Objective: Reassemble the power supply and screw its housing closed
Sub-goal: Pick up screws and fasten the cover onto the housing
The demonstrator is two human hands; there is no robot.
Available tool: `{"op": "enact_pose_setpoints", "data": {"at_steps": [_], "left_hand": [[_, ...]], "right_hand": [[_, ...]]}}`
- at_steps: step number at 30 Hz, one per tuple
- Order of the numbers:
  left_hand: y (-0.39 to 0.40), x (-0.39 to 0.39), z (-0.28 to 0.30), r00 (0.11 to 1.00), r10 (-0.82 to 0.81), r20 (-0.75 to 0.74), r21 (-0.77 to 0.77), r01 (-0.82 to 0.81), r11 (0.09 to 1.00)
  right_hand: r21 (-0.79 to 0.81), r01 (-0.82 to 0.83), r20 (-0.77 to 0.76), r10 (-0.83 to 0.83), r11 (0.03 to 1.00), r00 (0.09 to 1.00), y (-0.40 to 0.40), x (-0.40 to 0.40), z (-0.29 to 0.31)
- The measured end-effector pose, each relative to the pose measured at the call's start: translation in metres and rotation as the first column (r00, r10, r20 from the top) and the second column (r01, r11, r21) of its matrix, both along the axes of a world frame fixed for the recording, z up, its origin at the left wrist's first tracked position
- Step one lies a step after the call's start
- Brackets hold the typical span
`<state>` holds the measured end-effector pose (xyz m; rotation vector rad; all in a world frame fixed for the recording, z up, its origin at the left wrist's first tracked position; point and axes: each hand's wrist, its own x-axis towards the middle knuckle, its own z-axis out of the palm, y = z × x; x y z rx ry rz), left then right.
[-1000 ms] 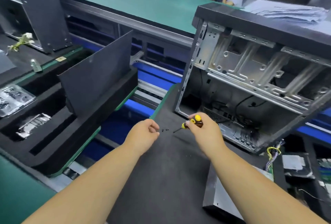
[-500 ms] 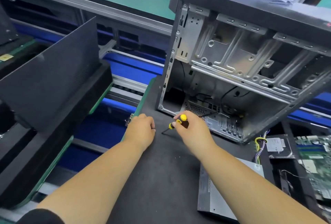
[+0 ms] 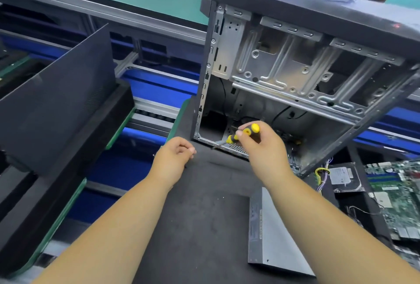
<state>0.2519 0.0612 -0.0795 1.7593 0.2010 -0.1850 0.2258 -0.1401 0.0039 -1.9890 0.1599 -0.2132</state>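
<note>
Right hand (image 3: pixel 263 147) gripping screwdriver (image 3: pixel 242 135), left hand (image 3: pixel 173 161) curled

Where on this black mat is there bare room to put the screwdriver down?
The widest bare patch of the black mat lies between the two forearms, bordered by the grey metal box on the right. A narrower strip runs between the left hand and the case opening. It is crowded right of the box: drive and circuit board.

We saw the grey power supply (image 3: pixel 270 233) lying flat on the black mat. We saw its housing closed, beside the open case.
</note>
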Motion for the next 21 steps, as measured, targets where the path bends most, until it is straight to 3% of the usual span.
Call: {"op": "enact_pose_setpoints", "data": {"at_steps": [3,8,16,21], "left_hand": [[-0.011,-0.004,0.014,1.000,0.016,-0.016,-0.228,-0.019,0.973],[-0.029,-0.010,0.026,0.995,-0.078,-0.069,-0.568,0.025,0.823],[-0.058,-0.032,0.044,0.979,-0.196,-0.061,-0.728,0.091,0.679],[-0.086,-0.054,0.055,0.975,-0.209,-0.077,-0.749,0.082,0.657]], "right_hand": [[0.109,0.068,0.040,-0.072,0.992,0.997,-0.010,-0.003,0.021],[0.250,0.092,0.123,-0.126,0.964,0.984,-0.023,-0.019,0.045],[0.331,0.027,0.212,-0.102,0.943,0.972,-0.038,-0.058,0.059],[0.356,0.002,0.221,-0.087,0.935,0.971,-0.062,-0.079,0.064]]}}
